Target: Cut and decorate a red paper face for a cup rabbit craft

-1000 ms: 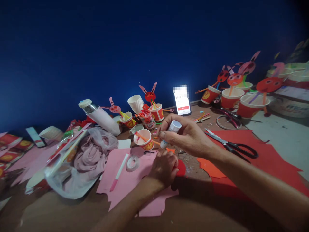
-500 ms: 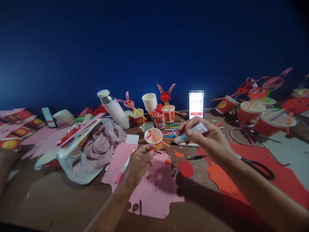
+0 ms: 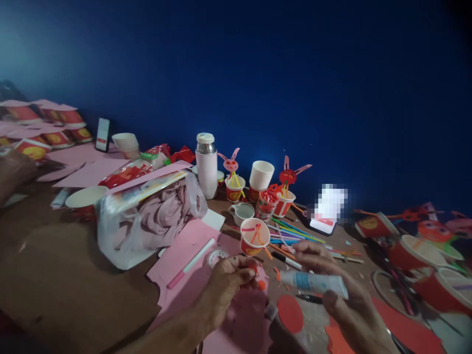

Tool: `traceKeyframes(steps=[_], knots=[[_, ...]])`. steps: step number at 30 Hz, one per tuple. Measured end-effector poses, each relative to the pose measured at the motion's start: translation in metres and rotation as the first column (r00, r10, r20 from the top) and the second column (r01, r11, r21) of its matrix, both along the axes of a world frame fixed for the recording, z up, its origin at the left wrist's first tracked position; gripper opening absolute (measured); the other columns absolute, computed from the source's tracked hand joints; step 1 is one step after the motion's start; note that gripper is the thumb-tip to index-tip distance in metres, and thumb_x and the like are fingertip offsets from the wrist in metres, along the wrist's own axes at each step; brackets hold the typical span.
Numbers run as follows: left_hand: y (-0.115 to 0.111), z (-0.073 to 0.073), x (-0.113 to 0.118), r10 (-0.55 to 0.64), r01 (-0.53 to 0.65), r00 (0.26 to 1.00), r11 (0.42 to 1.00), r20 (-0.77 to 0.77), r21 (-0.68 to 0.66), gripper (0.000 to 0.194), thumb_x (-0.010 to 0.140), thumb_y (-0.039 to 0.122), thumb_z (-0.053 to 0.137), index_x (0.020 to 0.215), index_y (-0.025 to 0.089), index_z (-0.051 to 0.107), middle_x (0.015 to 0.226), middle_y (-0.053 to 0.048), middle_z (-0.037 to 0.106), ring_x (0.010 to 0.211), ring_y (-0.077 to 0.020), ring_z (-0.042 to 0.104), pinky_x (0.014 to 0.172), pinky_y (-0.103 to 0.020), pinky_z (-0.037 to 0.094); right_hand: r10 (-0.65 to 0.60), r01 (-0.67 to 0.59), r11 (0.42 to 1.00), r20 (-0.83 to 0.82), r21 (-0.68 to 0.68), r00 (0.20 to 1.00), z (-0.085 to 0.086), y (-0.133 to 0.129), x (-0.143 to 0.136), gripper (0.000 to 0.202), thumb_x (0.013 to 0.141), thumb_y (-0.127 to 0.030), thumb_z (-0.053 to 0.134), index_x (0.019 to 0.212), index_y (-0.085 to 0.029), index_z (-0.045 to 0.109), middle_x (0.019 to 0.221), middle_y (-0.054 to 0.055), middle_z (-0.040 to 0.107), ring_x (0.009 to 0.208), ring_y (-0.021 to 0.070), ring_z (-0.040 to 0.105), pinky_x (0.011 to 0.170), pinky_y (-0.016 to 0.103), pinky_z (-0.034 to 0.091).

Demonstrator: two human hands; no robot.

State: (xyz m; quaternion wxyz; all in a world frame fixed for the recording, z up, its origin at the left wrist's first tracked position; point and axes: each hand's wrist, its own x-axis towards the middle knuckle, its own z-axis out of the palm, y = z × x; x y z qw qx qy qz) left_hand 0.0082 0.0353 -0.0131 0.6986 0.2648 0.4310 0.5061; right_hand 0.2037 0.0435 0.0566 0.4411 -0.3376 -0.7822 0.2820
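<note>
My left hand (image 3: 230,282) pinches a small orange-red paper piece (image 3: 254,270) between thumb and fingertips, over pink paper (image 3: 180,250). In my right hand (image 3: 341,290) lies a glue stick (image 3: 313,281), white and blue, held nearly level between the thumb and the lifted fingers. Its end points left toward my left hand, a short way apart from it. Below the two hands are a red paper disc (image 3: 290,313) and a small orange dot (image 3: 261,285). A clear cap (image 3: 271,311) sits beside the disc. Just beyond stands a paper cup (image 3: 254,238) with orange and pink strips.
Behind are a white flask (image 3: 206,169), stacked cups (image 3: 261,174), finished rabbit-headed cups and coloured sticks (image 3: 295,231). A plastic bag (image 3: 125,246) with cloth fills the left. A lit phone (image 3: 326,211) leans back right. Another person's hand (image 3: 16,172) is far left.
The view has tilted and turned left, so the scene sits lower on the right. My right hand, with the glue stick, is lower and the stick lies flatter. My left hand keeps its pinch.
</note>
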Motion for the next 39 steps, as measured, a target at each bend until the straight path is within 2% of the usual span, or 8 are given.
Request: traceKeyframes(steps=[4, 10, 13, 19, 23, 29, 35, 39], knots=[[-0.002, -0.006, 0.003, 0.01, -0.003, 0.995, 0.997, 0.097, -0.074, 0.017, 0.055, 0.022, 0.071, 0.066, 0.013, 0.062, 0.061, -0.001, 0.063, 0.055, -0.0111, 0.058, 0.058, -0.024, 0.039, -0.043, 0.037, 0.998, 0.135, 0.045, 0.99, -0.001, -0.003, -0.007, 0.027, 0.083, -0.052, 0.051, 0.089, -0.031, 0.067, 0.074, 0.0, 0.07, 0.067, 0.0183, 0.066, 0.057, 0.024, 0.055], [-0.005, -0.012, 0.006, 0.033, 0.001, 0.98, 0.985, 0.194, -0.173, 0.02, 0.056, 0.023, 0.072, 0.07, 0.013, 0.062, 0.064, -0.002, 0.067, 0.058, -0.0127, 0.061, 0.064, -0.027, 0.042, -0.003, -0.002, 1.0, 0.2, 0.023, 0.98, -0.013, -0.006, -0.01, 0.031, 0.084, -0.051, 0.051, 0.103, -0.032, 0.064, 0.086, 0.002, 0.075, 0.067, 0.0195, 0.071, 0.057, 0.024, 0.057], [-0.005, -0.008, 0.005, 0.044, 0.007, 0.968, 0.979, 0.245, -0.204, 0.018, 0.059, 0.022, 0.068, 0.073, 0.014, 0.061, 0.063, -0.001, 0.066, 0.06, -0.0132, 0.062, 0.068, -0.029, 0.043, -0.059, 0.03, 0.993, 0.266, 0.112, 0.962, -0.02, -0.008, -0.011, 0.028, 0.083, -0.042, 0.057, 0.109, -0.031, 0.061, 0.09, 0.002, 0.074, 0.067, 0.0189, 0.072, 0.055, 0.023, 0.058], [-0.007, 0.005, 0.001, 0.056, 0.047, 0.931, 0.962, 0.36, -0.269, 0.027, 0.06, 0.008, 0.054, 0.086, 0.01, 0.063, 0.082, -0.009, 0.069, 0.08, -0.0181, 0.064, 0.071, -0.029, 0.042, -0.163, 0.054, 0.957, 0.373, 0.287, 0.913, -0.025, -0.007, -0.019, 0.019, 0.083, -0.026, 0.056, 0.102, -0.024, 0.058, 0.083, 0.004, 0.073, 0.07, 0.0195, 0.071, 0.058, 0.025, 0.058], [-0.009, 0.006, -0.001, 0.058, 0.066, 0.909, 0.958, 0.412, -0.279, 0.035, 0.061, 0.006, 0.055, 0.094, 0.009, 0.065, 0.088, -0.011, 0.069, 0.075, -0.0162, 0.062, 0.072, -0.03, 0.043, -0.222, 0.063, 0.933, 0.428, 0.355, 0.876, -0.032, -0.005, -0.019, 0.017, 0.083, -0.024, 0.056, 0.099, -0.021, 0.06, 0.084, 0.006, 0.074, 0.072, 0.0208, 0.071, 0.059, 0.028, 0.059], [-0.012, 0.005, 0.0, -0.052, 0.134, 0.874, 0.981, 0.484, -0.137, 0.034, 0.06, 0.011, 0.063, 0.094, 0.01, 0.069, 0.095, -0.01, 0.067, 0.072, -0.0148, 0.06, 0.072, -0.028, 0.042, -0.16, 0.015, 0.946, 0.426, 0.325, 0.891, -0.036, -0.004, -0.021, 0.02, 0.081, -0.02, 0.057, 0.102, -0.018, 0.06, 0.085, 0.007, 0.073, 0.074, 0.0196, 0.071, 0.061, 0.027, 0.058], [-0.013, 0.008, -0.001, -0.12, 0.157, 0.89, 0.987, 0.44, -0.047, 0.027, 0.063, 0.014, 0.063, 0.088, 0.014, 0.072, 0.09, -0.008, 0.067, 0.081, -0.0153, 0.058, 0.071, -0.024, 0.04, -0.168, 0.018, 0.95, 0.46, 0.312, 0.872, -0.035, -0.006, -0.022, 0.022, 0.083, -0.021, 0.056, 0.105, -0.02, 0.059, 0.087, 0.007, 0.073, 0.075, 0.0211, 0.071, 0.059, 0.029, 0.058], [-0.015, 0.01, 0.0, -0.181, 0.188, 0.883, 0.982, 0.433, 0.027, 0.028, 0.068, 0.012, 0.058, 0.094, 0.014, 0.071, 0.096, -0.009, 0.066, 0.081, -0.0144, 0.057, 0.073, -0.024, 0.039, -0.179, 0.024, 0.949, 0.473, 0.316, 0.863, -0.037, -0.007, -0.022, 0.02, 0.084, -0.02, 0.054, 0.104, -0.02, 0.058, 0.086, 0.007, 0.074, 0.074, 0.0215, 0.071, 0.058, 0.03, 0.058]])
